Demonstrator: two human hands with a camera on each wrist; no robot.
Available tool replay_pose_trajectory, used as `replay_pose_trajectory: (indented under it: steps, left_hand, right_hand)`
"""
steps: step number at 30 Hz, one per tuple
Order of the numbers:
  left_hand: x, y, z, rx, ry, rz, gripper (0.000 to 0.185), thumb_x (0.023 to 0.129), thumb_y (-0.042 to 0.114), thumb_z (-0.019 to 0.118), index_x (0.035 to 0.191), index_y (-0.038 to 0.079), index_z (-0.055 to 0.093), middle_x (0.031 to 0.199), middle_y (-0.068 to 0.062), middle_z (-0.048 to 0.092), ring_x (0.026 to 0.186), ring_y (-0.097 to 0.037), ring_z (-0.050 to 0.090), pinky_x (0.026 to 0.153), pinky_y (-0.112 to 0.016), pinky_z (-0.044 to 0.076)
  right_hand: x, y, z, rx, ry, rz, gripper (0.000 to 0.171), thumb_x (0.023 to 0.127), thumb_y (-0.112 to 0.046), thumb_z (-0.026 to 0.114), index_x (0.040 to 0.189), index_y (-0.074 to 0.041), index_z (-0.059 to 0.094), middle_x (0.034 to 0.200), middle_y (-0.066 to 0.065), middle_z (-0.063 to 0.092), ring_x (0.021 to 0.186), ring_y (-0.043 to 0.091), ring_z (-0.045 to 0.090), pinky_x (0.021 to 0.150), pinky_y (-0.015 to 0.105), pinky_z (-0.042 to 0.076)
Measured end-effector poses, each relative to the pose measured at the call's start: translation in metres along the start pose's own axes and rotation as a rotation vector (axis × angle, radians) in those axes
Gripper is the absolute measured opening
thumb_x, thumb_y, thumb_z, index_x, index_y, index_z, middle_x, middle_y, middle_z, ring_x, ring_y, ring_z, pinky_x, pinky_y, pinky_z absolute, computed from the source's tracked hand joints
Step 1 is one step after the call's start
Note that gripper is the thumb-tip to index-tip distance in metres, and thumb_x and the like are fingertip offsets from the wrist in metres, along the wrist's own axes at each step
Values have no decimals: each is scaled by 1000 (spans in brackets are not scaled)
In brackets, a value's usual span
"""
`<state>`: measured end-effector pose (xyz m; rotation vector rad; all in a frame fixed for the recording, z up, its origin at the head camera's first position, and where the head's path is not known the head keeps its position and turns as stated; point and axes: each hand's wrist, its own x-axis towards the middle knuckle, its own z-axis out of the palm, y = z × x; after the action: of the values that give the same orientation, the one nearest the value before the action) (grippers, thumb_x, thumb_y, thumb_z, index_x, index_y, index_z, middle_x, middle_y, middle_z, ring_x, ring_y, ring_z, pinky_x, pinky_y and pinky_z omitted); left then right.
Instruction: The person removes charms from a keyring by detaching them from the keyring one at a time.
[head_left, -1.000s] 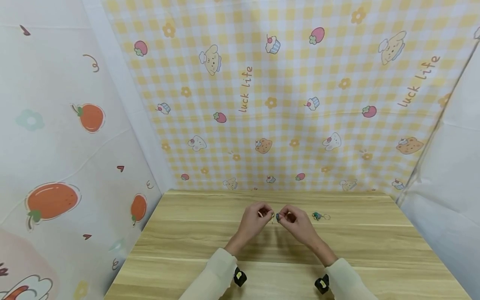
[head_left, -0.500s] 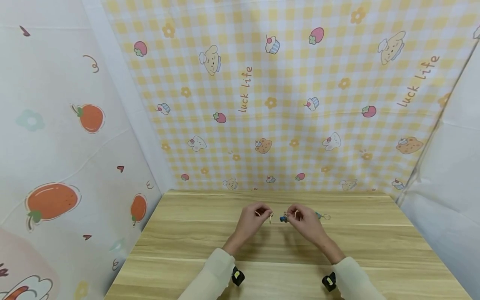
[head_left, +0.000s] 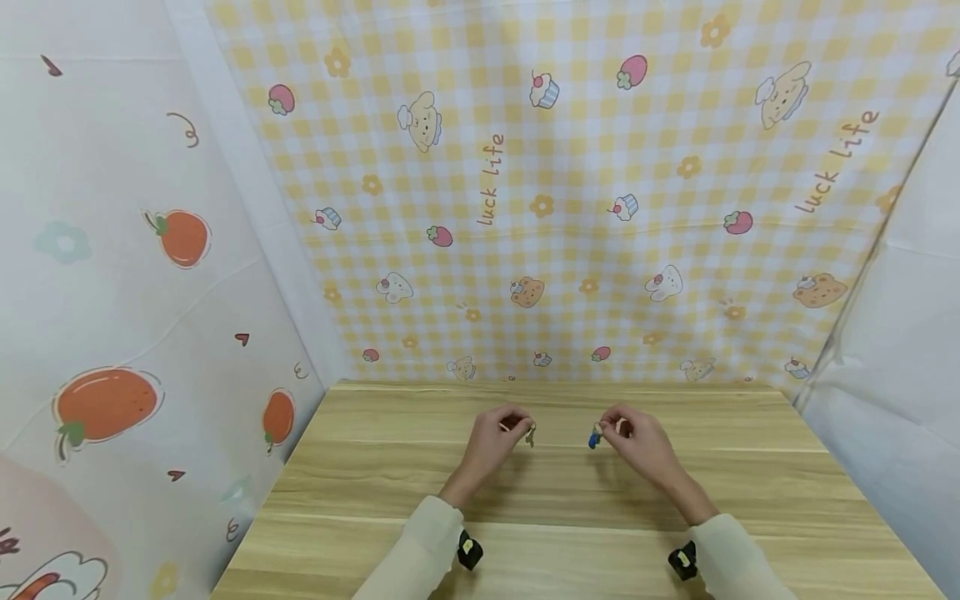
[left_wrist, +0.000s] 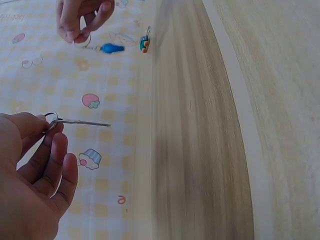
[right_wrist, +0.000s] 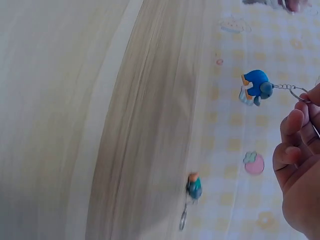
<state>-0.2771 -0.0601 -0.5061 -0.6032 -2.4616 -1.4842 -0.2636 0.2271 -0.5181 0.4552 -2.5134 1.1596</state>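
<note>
My left hand [head_left: 491,446] pinches a small metal ring from which a slim key [left_wrist: 85,123] hangs, over the middle of the table. Between the thumb and forefinger of my right hand [head_left: 647,446] is the split ring [right_wrist: 299,94] of a keychain. A blue elephant figure [right_wrist: 257,84] dangles from its short chain. The two hands are apart, and so are the key and the elephant. A second keychain with a teal and orange figure [right_wrist: 194,187] lies on the table by my right hand; in the head view that hand hides it.
The wood-grain table [head_left: 570,558] has a yellow checked cloth [head_left: 480,333] hanging behind it. Printed white cloth [head_left: 135,308] stands to the left and plain white cloth [head_left: 900,333] to the right. A black wrist camera [head_left: 470,550] sits on each wrist.
My hands have drawn apart from close together. The right hand has moved right with the elephant keychain, now covering the lying keychain in the head view; the left has shifted slightly left with the key.
</note>
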Motion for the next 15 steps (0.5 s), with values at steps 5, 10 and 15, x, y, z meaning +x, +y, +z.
replay_pose_trajectory:
  steps: [5,10,15]
  left_hand:
    - [0,-8,-3,-16,23,-30,9,102,15,73,97,11,80,94,-4,79,83,-8,68,75,-20,56]
    - [0,-13,-6,-33,28,-46,9,102,15,73,98,11,80,94,-4,79,84,-10,68,77,-20,56]
    - [-2,-18,-8,-51,37,-70,9,102,15,73,99,11,80,95,-4,79,84,-8,67,77,-20,56]
  right_hand:
    - [-4,13,-12,-29,2,23,8,100,-7,72,98,-14,75,82,-4,67,58,3,45,51,24,38]
    - [-8,22,-25,-44,0,51,7,100,-8,72,99,-13,76,83,-3,69,59,3,46,51,24,38]
    - [-12,30,-34,-56,-12,90,6,101,-11,71,100,-12,77,84,-1,71,61,3,47,52,23,39]
